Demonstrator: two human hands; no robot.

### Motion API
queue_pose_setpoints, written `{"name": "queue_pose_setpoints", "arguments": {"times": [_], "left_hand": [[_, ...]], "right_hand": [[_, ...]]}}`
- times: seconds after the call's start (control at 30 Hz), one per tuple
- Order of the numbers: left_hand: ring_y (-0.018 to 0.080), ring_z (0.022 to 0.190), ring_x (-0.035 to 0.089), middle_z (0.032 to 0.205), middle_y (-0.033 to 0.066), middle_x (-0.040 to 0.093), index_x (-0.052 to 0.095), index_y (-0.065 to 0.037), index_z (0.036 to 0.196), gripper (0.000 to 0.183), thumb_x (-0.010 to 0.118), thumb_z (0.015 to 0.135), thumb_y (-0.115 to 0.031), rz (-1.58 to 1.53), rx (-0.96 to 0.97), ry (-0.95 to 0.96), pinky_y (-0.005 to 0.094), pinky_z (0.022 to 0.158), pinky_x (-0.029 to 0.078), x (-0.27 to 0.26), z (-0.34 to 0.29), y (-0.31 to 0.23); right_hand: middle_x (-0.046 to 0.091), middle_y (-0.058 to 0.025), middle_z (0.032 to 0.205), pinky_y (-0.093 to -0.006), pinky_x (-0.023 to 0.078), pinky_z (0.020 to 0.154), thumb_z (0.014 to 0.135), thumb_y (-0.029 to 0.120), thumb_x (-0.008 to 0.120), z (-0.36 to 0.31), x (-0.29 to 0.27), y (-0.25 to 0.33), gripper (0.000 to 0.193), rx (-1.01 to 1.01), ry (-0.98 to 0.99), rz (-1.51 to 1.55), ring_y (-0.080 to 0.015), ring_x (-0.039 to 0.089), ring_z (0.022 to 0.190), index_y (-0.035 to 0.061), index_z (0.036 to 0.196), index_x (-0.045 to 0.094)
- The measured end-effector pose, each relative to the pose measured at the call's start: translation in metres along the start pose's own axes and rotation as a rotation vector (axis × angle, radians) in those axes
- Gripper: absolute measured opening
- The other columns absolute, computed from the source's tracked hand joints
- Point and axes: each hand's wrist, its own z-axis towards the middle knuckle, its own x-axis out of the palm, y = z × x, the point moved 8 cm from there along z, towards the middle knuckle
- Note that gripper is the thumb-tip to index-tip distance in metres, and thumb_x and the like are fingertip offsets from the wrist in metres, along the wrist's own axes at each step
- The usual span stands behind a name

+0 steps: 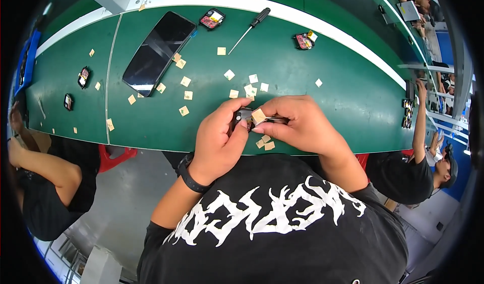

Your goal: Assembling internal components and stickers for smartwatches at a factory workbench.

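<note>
Close to the table's near edge, my left hand [222, 135] is closed around a small black electronic device [244, 116], its thumb lying along the near side. My right hand [297, 125] is pinched on a slim dark tool [276, 119] that looks like tweezers. At the tool's left end a small pale yellow square pad [258, 116] sits over the device; whether it touches the device I cannot tell. The fingers hide much of the device. A few loose pads [269, 146] lie just below my hands, and several more pads [250, 90] lie beyond them.
On the green table [343, 107] lie a large black phone-like slab [160, 52], a screwdriver [250, 30], and opened devices with red boards [212, 19], [304, 40]. More small devices [84, 77] are at the left. Co-workers sit at left [50, 178] and right [411, 173].
</note>
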Motion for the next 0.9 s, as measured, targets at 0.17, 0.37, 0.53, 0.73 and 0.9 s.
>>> {"name": "queue_pose_setpoints", "arguments": {"times": [0.17, 0.37, 0.53, 0.73, 0.9], "left_hand": [[0.0086, 0.090, 0.059, 0.104, 0.0045, 0.064, 0.056, 0.005, 0.132, 0.036, 0.049, 0.097, 0.006, 0.111, 0.084, 0.000, 0.0243, 0.082, 0.049, 0.001, 0.001, -0.005], [0.0081, 0.084, 0.058, 0.101, 0.0048, 0.065, 0.058, 0.003, 0.130, 0.036, 0.050, 0.095, 0.007, 0.171, 0.078, -0.058, 0.0237, 0.077, 0.049, -0.001, 0.000, -0.008], [0.0076, 0.075, 0.056, 0.094, 0.0045, 0.064, 0.059, 0.002, 0.130, 0.036, 0.052, 0.094, 0.006, 0.240, 0.139, -0.071, 0.0232, 0.070, 0.047, 0.000, 0.001, -0.017], [0.0073, 0.068, 0.051, 0.086, 0.0036, 0.061, 0.057, 0.002, 0.133, 0.038, 0.052, 0.095, 0.005, 0.241, 0.185, -0.101, 0.0232, 0.064, 0.044, -0.001, 0.000, -0.014], [0.0086, 0.067, 0.051, 0.085, 0.0033, 0.062, 0.054, 0.004, 0.137, 0.042, 0.053, 0.095, 0.005, 0.248, 0.153, -0.073, 0.0243, 0.064, 0.044, 0.001, -0.001, -0.011]], "right_hand": [[0.068, -0.0105, 0.078, -0.0329, 0.051, 0.059, 0.091, 0.010, 0.075, 0.001, 0.004, 0.002, 0.014, 0.014, -0.021, -0.125, -0.0201, 0.068, 0.066, 0.0014, 0.099, 0.066], [0.070, -0.0133, 0.079, -0.0349, 0.051, 0.058, 0.096, 0.009, 0.070, -0.003, 0.010, 0.002, 0.013, 0.030, -0.052, -0.019, -0.0258, 0.068, 0.064, 0.0022, 0.098, 0.058], [0.067, -0.0132, 0.077, -0.0361, 0.049, 0.056, 0.092, 0.010, 0.073, -0.003, 0.008, 0.001, 0.015, 0.041, -0.060, -0.135, -0.0268, 0.065, 0.062, 0.0022, 0.094, 0.060], [0.065, -0.0121, 0.078, -0.0385, 0.049, 0.060, 0.090, 0.007, 0.073, 0.001, 0.007, 0.008, 0.008, -0.089, -0.093, -0.184, -0.0295, 0.064, 0.068, 0.0018, 0.092, 0.069], [0.066, -0.0125, 0.080, -0.0413, 0.050, 0.064, 0.088, 0.007, 0.073, 0.004, 0.006, 0.011, 0.009, -0.124, -0.093, -0.265, -0.0325, 0.064, 0.072, 0.0013, 0.094, 0.070]]}}
